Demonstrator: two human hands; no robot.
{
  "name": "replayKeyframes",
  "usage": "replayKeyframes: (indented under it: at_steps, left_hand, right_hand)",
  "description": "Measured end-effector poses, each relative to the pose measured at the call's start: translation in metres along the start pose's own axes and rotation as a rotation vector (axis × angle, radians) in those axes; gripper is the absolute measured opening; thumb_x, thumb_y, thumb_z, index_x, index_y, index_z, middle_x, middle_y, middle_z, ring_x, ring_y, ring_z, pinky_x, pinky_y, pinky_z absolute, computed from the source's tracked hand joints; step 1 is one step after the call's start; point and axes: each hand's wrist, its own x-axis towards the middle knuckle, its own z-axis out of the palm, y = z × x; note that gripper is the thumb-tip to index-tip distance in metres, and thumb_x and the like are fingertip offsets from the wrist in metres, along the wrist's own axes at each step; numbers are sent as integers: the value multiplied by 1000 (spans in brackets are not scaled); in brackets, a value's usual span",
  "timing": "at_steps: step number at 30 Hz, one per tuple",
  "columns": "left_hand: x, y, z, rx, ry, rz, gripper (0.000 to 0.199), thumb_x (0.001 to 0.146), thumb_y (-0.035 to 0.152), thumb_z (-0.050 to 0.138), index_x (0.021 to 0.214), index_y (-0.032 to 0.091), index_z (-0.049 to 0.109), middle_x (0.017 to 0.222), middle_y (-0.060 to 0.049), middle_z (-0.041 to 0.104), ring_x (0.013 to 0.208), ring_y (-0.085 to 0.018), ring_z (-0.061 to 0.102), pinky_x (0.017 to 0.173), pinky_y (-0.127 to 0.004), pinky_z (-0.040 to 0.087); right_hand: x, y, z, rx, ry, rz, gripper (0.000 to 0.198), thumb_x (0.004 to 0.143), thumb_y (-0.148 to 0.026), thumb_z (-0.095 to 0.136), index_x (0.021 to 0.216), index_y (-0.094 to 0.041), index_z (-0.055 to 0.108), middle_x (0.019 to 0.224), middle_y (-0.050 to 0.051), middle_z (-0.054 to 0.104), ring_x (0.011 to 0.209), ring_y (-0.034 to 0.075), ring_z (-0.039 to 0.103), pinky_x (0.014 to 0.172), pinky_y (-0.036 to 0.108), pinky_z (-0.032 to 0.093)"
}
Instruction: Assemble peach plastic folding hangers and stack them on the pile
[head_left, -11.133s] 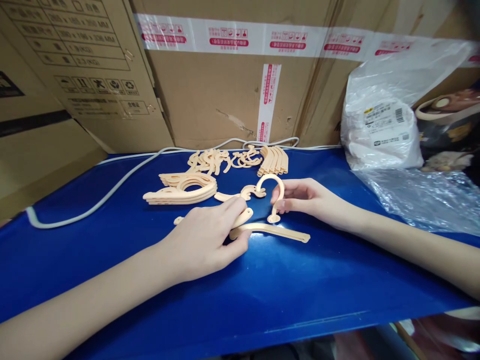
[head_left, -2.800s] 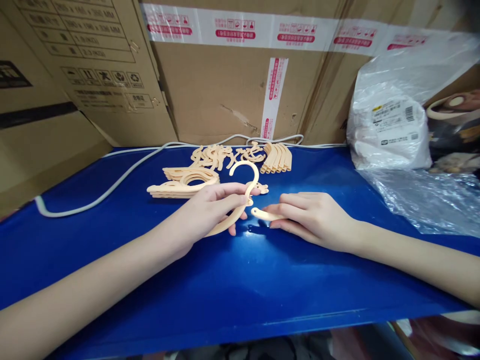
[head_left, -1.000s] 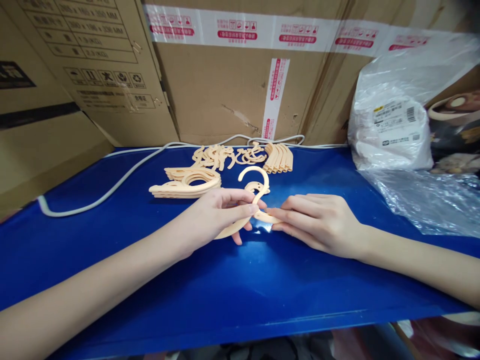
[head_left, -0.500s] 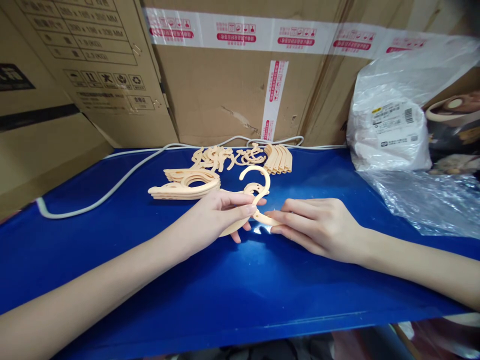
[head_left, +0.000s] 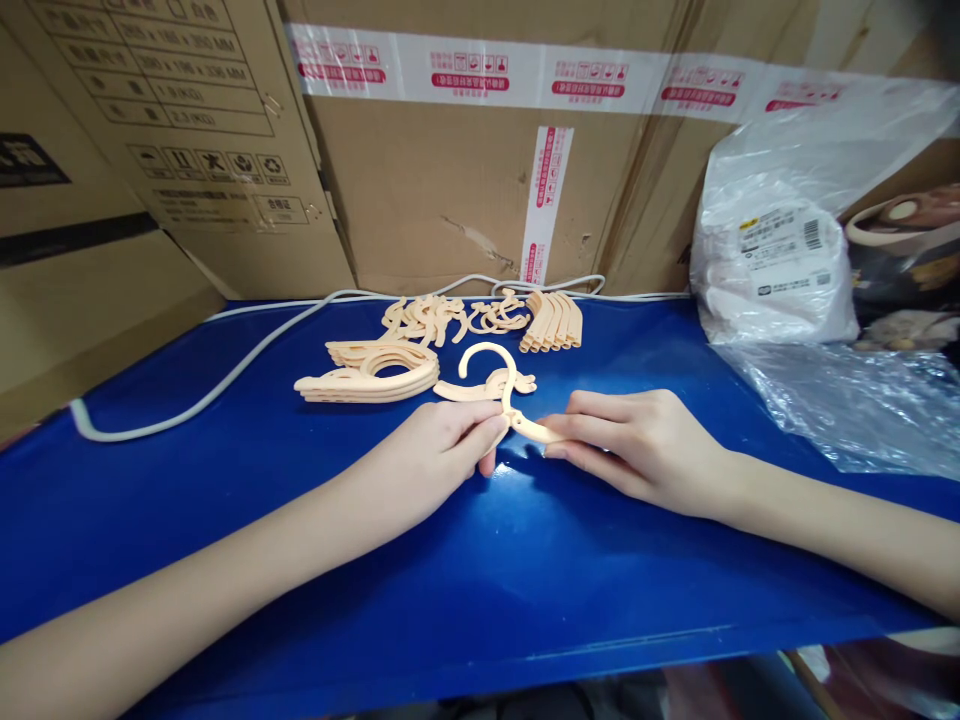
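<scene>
My left hand (head_left: 442, 450) pinches a peach plastic hanger hook piece (head_left: 491, 365) at its base, the curved hook standing up behind my fingers. My right hand (head_left: 637, 445) grips a peach hanger arm (head_left: 534, 430) whose tip meets the hook's base between both hands. A stack of assembled folded hangers (head_left: 367, 372) lies just behind my left hand. Further back lie loose small hook parts (head_left: 442, 318) and a row of arm pieces (head_left: 553, 322). A single loose part (head_left: 487, 387) rests behind the held hook.
The blue table surface (head_left: 480, 580) runs to a front edge near the bottom. Cardboard boxes (head_left: 450, 150) wall off the back and left. A white cable (head_left: 225, 370) curves along the left. A white plastic bag (head_left: 780, 260) and clear film (head_left: 847, 400) sit at the right.
My left hand has lowered and turned the hook piece toward the table, closing its fingers over the lower arm. The right hand keeps the arm piece pressed against the hook's base.
</scene>
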Motion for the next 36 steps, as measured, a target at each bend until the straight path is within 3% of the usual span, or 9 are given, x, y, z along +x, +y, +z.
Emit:
replayKeyframes:
  at_steps: [16,29,36]
  left_hand:
    - [0,-3,-2,137,-39,-27,42,98,43,35,65,19,47,58,4,49,54,-12,45,56,-26,30]
    - [-1,4,-1,129,-56,-19,42,98,42,36,63,19,44,56,5,47,52,-10,42,54,-26,30]
    - [-2,5,-1,334,-67,27,39,100,38,34,69,19,50,61,5,51,57,-11,46,57,-27,28]
  right_hand:
    - [-1,-2,-2,54,-32,20,30,102,-32,44,104,-17,69,82,2,65,65,9,61,58,21,40]
    - [-2,2,-2,67,-38,20,29,101,-33,45,110,-17,68,84,2,66,68,10,62,60,22,42]
    - [-2,10,0,70,-50,-46,29,100,-34,47,111,-17,68,81,2,64,66,12,61,59,24,41]
